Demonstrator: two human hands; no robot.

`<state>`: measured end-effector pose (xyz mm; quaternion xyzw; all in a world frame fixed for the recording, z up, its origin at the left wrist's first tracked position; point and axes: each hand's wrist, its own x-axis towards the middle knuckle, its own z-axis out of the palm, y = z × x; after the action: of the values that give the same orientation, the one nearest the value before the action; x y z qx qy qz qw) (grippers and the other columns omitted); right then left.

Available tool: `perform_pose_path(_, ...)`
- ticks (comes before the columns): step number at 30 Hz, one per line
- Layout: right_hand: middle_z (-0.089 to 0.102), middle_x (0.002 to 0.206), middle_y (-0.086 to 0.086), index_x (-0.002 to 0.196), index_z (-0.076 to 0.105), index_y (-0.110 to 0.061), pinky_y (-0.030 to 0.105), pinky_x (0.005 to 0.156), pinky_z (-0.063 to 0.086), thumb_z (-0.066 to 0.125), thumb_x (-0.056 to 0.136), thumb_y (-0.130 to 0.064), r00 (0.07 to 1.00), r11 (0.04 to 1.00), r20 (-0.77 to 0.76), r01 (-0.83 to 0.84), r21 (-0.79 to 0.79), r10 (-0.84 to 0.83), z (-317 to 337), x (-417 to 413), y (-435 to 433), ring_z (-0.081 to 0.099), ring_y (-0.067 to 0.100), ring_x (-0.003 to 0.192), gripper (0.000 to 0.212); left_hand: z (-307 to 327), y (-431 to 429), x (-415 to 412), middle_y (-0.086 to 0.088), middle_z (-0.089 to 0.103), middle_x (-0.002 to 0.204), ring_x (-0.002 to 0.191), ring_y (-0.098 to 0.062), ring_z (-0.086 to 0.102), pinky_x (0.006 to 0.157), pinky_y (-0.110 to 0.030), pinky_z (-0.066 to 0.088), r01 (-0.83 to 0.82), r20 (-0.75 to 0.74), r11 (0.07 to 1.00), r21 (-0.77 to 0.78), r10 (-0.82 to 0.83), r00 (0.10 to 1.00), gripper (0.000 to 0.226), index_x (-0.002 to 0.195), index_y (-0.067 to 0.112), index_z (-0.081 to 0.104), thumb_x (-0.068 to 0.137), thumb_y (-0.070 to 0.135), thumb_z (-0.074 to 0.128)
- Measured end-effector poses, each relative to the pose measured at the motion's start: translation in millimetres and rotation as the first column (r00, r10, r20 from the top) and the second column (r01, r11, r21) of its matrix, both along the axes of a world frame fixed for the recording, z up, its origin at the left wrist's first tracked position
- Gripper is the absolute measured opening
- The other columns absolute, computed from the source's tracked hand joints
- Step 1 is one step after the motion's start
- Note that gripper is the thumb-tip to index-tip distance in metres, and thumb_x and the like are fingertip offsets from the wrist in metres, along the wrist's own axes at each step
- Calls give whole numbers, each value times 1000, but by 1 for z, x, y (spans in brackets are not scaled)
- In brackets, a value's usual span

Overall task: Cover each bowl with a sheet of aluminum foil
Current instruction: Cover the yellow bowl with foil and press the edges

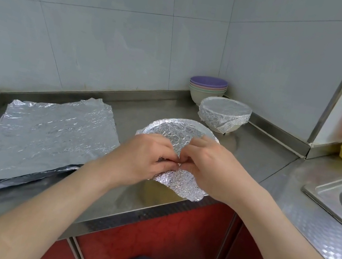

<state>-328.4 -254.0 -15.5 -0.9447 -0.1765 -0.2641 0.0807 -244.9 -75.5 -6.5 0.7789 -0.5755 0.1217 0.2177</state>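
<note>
A: Grip first, what is held?
B: Left hand [145, 156] and right hand [210, 170] meet at frame centre, fingers curled, both pinching the near edge of the foil [174, 132].
A: And the bowl?
B: Bowl [159, 192] sits right under them on the counter [251, 156], near its front edge. Foil spreads over the rim beyond the fingers and hangs crumpled below them.
A: Others?
B: Covered bowl [224, 115] up and right of centre, stack of bowls [207, 88] behind it in the corner. Sheets [50, 138] lie flat at left.
</note>
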Motion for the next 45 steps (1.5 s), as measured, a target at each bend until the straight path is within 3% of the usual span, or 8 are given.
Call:
perform_pose_path(6, 57, 77, 2, 80, 61, -13, 43, 61, 51, 75, 74, -1, 996, 998, 89, 18, -64, -13, -12, 6, -4, 53, 26, 73, 19, -9, -9, -2, -1, 60, 78, 74, -20, 55, 71, -33, 45, -2, 269, 1000, -1, 3, 963, 27, 87, 10, 68, 93, 29, 50)
perform_pose_path(10, 59, 78, 0, 81, 65, -13, 41, 65, 50, 73, 78, -9, 999, 999, 21, -33, 5, 33, -4, -2, -10, 54, 24, 75, 9, -13, -13, -8, -2, 56, 70, 65, -19, 49, 63, -29, 42, 27, 356, 997, -78, 2, 935, 24, 78, 8, 67, 92, 22, 53)
perform_pose_path(15, 63, 85, -7, 90, 73, -18, 28, 75, 48, 71, 86, -23, 992, 978, -111, -32, 205, 56, 12, -13, -24, 58, 7, 80, 7, -7, -7, -13, 4, 64, 82, 79, -12, 55, 73, -24, 44, 1, 148, 993, -114, 16, 989, 28, 94, 14, 75, 92, 33, 54)
perform_pose_path(20, 64, 84, -8, 88, 75, -20, 31, 75, 49, 73, 84, -32, 992, 968, -115, -17, 252, 48, 10, -15, -15, 59, 8, 80, 13, 2, 10, -5, 14, 65, 85, 85, -3, 57, 77, -25, 47, -140, -108, 966, -219, 119, 987, 13, 94, 24, 77, 83, 28, 74)
perform_pose_path(27, 65, 79, 0, 81, 73, -13, 37, 69, 49, 78, 76, -16, 1000, 992, 10, -6, 129, 5, -5, -6, -6, 61, 25, 77, 7, -5, 12, -3, 12, 67, 84, 81, -5, 58, 74, -33, 51, -67, -44, 987, -143, 62, 997, 17, 93, 23, 78, 82, 34, 71)
perform_pose_path(35, 62, 79, -6, 79, 72, -14, 38, 67, 50, 75, 77, -13, 1000, 979, 8, -26, 202, 25, -6, -8, -21, 56, 14, 77, 3, -6, 0, -9, 11, 70, 81, 77, -7, 59, 70, -30, 52, -39, 97, 996, -79, 47, 994, 31, 91, 20, 77, 85, 44, 59)
perform_pose_path(39, 66, 84, -8, 83, 75, -17, 31, 75, 47, 79, 77, -14, 997, 976, -80, 15, 218, 2, 2, -14, -36, 58, 8, 82, 8, -5, -3, -13, 13, 70, 84, 79, -2, 59, 74, -25, 51, -76, -65, 984, -158, 67, 996, 30, 103, 21, 75, 81, 40, 65)
perform_pose_path(45, 65, 97, -15, 96, 75, -24, 7, 81, 40, 74, 84, -21, 993, 953, -114, 20, 302, 15, 14, -23, -38, 60, -1, 90, 13, -6, 6, -8, 15, 66, 84, 83, -4, 58, 75, -22, 46, -114, -92, 972, -204, 97, 991, 21, 89, 24, 77, 77, 40, 71)
